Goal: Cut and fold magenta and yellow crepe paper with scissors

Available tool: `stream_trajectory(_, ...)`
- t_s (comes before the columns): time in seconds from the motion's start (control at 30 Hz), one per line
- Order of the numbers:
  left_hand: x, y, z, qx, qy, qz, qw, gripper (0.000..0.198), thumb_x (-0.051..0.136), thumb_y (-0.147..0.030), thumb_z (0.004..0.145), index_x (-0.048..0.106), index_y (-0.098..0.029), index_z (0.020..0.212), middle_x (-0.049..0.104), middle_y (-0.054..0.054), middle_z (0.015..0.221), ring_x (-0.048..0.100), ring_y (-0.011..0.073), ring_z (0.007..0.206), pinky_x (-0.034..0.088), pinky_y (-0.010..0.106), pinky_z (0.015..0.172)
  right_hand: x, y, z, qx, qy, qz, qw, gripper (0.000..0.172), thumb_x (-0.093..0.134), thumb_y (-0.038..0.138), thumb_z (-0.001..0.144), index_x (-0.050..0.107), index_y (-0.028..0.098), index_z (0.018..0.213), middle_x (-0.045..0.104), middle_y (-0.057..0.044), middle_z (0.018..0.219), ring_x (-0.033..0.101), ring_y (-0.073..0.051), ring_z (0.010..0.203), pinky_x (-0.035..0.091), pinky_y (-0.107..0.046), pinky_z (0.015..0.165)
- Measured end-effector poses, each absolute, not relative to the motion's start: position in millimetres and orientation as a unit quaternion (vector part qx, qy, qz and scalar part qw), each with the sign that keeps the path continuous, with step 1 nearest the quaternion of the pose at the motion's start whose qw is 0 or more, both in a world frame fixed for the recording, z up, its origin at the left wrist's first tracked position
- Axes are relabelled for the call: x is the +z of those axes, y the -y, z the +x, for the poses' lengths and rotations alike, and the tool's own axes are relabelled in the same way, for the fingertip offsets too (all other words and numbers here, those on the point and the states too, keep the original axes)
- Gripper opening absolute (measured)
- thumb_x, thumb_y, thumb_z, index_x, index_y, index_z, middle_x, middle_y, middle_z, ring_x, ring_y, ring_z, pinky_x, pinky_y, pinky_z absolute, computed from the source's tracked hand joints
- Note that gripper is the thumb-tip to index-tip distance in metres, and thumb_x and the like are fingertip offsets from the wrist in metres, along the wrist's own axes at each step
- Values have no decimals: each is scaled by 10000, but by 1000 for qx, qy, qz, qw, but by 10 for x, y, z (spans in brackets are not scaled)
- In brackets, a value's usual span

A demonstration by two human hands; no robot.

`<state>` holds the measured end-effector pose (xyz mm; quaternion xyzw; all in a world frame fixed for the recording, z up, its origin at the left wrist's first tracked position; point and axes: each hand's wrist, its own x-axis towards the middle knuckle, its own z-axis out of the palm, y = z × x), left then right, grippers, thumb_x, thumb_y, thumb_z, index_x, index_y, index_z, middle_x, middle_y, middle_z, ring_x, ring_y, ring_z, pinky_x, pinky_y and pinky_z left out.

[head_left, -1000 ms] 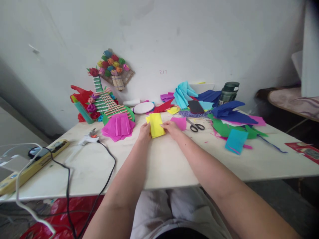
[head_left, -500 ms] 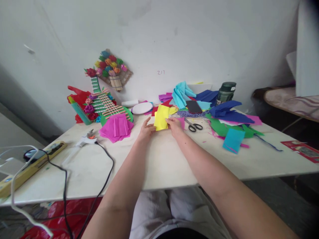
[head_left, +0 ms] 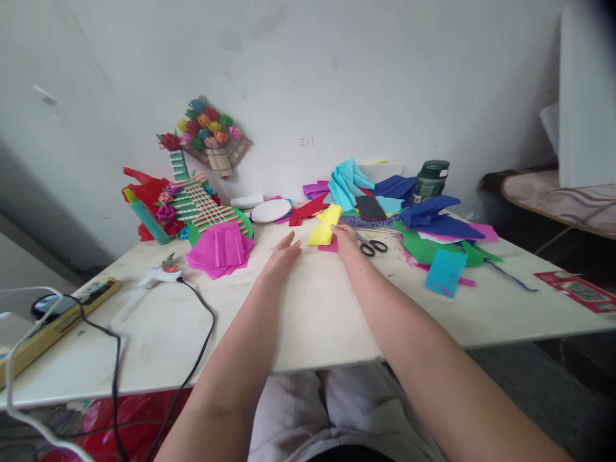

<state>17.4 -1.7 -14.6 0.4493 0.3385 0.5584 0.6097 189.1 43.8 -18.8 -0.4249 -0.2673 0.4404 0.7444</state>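
Note:
A folded piece of yellow crepe paper (head_left: 325, 226) tilts over the middle of the table, its right edge pinched by my right hand (head_left: 345, 239). To its left, apart from the paper, my left hand (head_left: 283, 255) has its fingers stretched out and holds nothing. A small pink paper piece (head_left: 329, 247) shows partly beneath the yellow one. Close by my right hand lie black-handled scissors (head_left: 373, 246), their blades partly hidden. Farther left is a fanned stack of magenta paper (head_left: 220, 250).
A glue gun (head_left: 161, 274) with a black cord and a yellow power strip (head_left: 60, 326) lie at left. Behind stand a flower-trimmed paper guitar (head_left: 199, 202) and a white disc (head_left: 270, 210). Right hold a phone (head_left: 370, 208), crumpled blue paper (head_left: 440, 218) and a dark bottle (head_left: 432, 181).
My left hand has let go of the yellow paper and opened. The paper, still in my right hand, has tilted and moved slightly right, showing red paper behind it.

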Motion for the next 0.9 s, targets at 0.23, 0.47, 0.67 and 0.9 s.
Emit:
stream_trajectory(0.23,-155,-18,161,571,-355,478,565,367,676,-349,670,610,-106,937,622,143,1003,615,169,798,468,309,749,-72,-240,1802,485,347,-419,684,140,644,248,578,552,165,643,576,37,529,538,-102,478,397,-193,395)
stream_trajectory(0.47,-130,1,145,556,-300,478,610,382,708,-306,620,634,-111,941,670,107,883,624,205,822,482,310,727,-44,-63,1646,538,432,-401,603,182,680,272,554,577,147,638,590,19,525,535,-93,458,359,-178,365)
stream_trajectory(0.67,-139,16,146,556,-330,461,608,388,764,-198,496,644,-96,851,682,112,810,630,258,829,497,357,740,-64,-34,1625,550,459,-408,566,133,667,252,572,590,151,612,584,20,500,517,-86,439,355,-177,366)
stream_trajectory(0.9,-155,15,169,586,-370,428,580,467,786,-182,443,619,-93,870,677,127,847,623,299,837,504,403,734,-62,-2,1537,527,483,-447,537,183,665,319,616,621,167,707,617,11,580,531,-96,481,389,-193,413)
